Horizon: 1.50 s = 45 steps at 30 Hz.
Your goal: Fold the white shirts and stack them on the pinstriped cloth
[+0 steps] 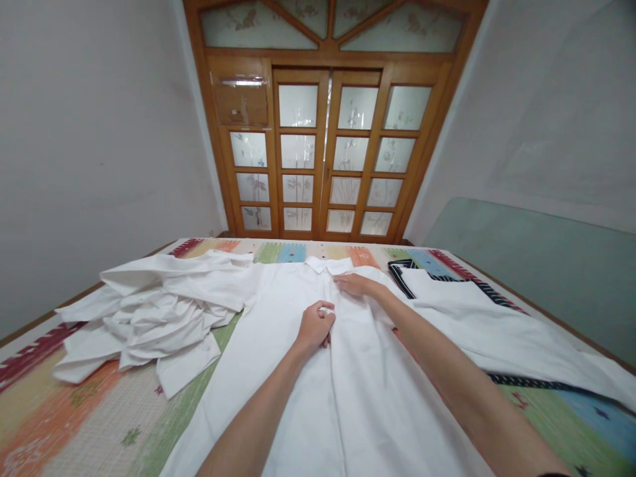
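While a white shirt (313, 391) is spread on a patterned cloth (99, 424), its hem is cut off by the lower edge of the view. The fingers of the left hand (317, 324) are curled over its front and those of the right hand (354, 285) are loosely extended below the collar (328, 265), their tips partly hidden; whether fabric is pinched cannot be told.
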Each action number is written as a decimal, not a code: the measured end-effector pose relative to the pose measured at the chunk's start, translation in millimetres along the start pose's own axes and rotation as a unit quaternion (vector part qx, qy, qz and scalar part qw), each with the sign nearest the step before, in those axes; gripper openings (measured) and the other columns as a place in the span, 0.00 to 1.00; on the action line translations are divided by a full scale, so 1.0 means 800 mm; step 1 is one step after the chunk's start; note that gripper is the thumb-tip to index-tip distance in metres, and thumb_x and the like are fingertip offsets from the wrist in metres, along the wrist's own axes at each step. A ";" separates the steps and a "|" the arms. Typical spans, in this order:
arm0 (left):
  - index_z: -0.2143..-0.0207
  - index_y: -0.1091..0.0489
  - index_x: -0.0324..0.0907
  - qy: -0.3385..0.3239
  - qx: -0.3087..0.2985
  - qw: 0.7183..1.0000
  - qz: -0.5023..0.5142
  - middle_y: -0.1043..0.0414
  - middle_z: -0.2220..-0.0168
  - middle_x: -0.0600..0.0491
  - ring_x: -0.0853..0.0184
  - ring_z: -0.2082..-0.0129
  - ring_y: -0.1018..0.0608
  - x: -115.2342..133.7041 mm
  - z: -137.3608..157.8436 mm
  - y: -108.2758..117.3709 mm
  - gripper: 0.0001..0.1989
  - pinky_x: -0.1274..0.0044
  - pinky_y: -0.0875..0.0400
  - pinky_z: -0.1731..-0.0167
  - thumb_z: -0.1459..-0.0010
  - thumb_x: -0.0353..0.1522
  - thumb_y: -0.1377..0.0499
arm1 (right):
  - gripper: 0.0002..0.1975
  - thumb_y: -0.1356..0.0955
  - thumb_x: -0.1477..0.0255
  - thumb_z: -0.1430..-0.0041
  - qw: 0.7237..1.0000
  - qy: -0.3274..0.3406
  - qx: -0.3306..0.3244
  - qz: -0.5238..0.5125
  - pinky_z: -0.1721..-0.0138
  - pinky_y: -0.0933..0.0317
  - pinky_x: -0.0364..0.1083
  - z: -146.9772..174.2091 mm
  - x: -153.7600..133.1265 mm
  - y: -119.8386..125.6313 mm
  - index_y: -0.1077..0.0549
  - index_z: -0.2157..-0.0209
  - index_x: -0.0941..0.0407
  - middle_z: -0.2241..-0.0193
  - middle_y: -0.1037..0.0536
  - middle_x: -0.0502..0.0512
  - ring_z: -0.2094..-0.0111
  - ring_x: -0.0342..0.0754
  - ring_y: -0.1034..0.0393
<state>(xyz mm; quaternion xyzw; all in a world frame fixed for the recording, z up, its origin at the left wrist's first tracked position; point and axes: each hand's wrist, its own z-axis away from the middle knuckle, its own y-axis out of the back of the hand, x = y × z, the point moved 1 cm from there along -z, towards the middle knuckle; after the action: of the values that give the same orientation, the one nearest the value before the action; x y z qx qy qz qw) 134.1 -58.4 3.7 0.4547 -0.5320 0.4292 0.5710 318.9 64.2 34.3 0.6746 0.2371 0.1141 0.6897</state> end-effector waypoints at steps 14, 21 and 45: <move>0.57 0.29 0.38 -0.025 -0.003 1.000 -0.010 0.36 0.86 0.63 0.75 0.93 0.37 0.002 0.004 0.000 0.15 0.83 0.49 0.92 0.49 0.31 0.44 | 0.20 0.38 0.72 0.37 0.951 -0.298 0.060 0.051 0.54 0.40 0.43 0.105 0.083 0.033 0.30 0.46 0.65 0.51 0.23 0.67 0.51 0.52 0.28; 0.60 0.30 0.39 -0.024 -0.007 1.000 -0.010 0.37 0.86 0.65 0.76 0.94 0.37 -0.003 0.001 -0.001 0.13 0.84 0.49 0.93 0.49 0.31 0.46 | 0.16 0.38 0.77 0.39 0.942 -0.316 0.089 0.069 0.52 0.44 0.45 0.068 0.087 0.022 0.30 0.51 0.64 0.53 0.24 0.67 0.49 0.53 0.31; 0.61 0.30 0.39 -0.012 -0.016 1.000 0.003 0.36 0.82 0.64 0.77 0.93 0.36 -0.002 0.003 -0.002 0.12 0.84 0.47 0.93 0.50 0.30 0.45 | 0.15 0.37 0.74 0.41 0.961 -0.250 0.050 0.106 0.52 0.40 0.47 -0.020 0.052 0.036 0.21 0.57 0.59 0.53 0.23 0.64 0.49 0.55 0.32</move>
<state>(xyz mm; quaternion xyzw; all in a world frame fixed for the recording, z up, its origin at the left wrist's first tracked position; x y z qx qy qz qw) 134.8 -61.2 1.9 0.4494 -0.5467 0.4167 0.5705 351.8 99.8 55.7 0.7365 -0.0106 0.0021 0.6763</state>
